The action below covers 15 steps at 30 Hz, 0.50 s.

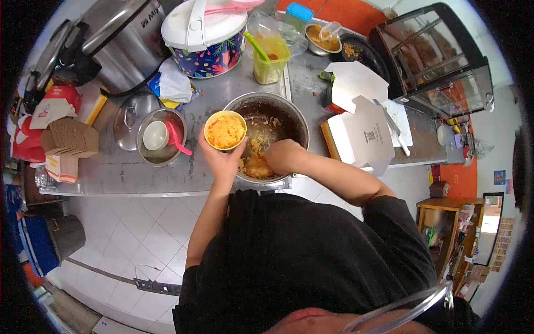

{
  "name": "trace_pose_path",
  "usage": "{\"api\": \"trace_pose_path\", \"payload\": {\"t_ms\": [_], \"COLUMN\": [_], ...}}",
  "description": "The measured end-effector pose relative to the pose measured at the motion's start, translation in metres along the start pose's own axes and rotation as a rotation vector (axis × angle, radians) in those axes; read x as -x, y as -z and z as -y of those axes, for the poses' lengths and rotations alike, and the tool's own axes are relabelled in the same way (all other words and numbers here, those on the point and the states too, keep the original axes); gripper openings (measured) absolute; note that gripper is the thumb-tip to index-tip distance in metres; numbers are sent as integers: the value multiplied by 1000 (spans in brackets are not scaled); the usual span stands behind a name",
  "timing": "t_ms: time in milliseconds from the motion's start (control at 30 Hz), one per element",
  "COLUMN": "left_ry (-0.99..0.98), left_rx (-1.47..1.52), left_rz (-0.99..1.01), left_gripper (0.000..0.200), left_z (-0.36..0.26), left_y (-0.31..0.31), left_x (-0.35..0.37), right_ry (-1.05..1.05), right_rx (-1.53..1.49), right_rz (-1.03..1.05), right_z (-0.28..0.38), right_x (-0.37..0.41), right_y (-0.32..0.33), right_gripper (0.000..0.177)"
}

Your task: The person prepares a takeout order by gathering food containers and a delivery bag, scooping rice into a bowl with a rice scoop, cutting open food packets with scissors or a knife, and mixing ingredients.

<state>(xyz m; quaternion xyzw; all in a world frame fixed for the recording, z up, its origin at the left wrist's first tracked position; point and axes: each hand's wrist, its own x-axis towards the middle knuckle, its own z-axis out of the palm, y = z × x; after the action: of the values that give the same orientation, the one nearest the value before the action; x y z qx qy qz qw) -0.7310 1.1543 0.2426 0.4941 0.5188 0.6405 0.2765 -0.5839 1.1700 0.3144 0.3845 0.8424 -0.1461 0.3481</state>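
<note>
My left hand [221, 162] is wrapped around a small yellow-rimmed bowl [209, 139], held above the left side of a large metal pot [303, 119]. Orange-yellow rice [225, 131] fills this bowl to near the rim. Over the pot's right side, my right hand [286, 157] reaches down with its fingers curled in. What those fingers grip, if anything, is hidden. More rice [257, 166] lies at the pot's bottom, and grains cling to its dark inner wall.
Left of the pot, a metal bowl [158, 158] holds a white bowl [156, 135] and a red spoon [177, 139]. White food boxes [361, 133] and a knife [396, 129] lie right. Behind stand a patterned rice container [206, 55] and a green tub [271, 67].
</note>
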Motion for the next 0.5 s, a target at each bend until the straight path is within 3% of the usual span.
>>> {"api": "trace_pose_path", "payload": {"t_ms": [133,200,333,400,467,500], "left_ry": [-14,-30,-42,-79,-74,-73], "left_rx": [-39,-64,-54,-34,-66,-10], "left_rz": [-10,-10,1,8,-3,-1], "left_gripper": [84,84,83,83,83,83], "left_z": [-1,-3,-4,-6,-12,-12], "left_y": [-1,0,-3,-5,-2,-1], "left_x": [0,-1,1,0,-2,-5], "right_ry": [24,68,-17,-77,-50,39], "right_rx": [-319,-194,-259,-499,-781,-825], "right_rz": [-261,-292,-280,-337,-295,-385], "right_z": [30,39,18,-7,-34,-45], "right_x": [-7,4,33,46,56,58], "right_y": [1,-4,-17,-23,-34,-43], "right_gripper": [18,19,19,22,26,25]}}
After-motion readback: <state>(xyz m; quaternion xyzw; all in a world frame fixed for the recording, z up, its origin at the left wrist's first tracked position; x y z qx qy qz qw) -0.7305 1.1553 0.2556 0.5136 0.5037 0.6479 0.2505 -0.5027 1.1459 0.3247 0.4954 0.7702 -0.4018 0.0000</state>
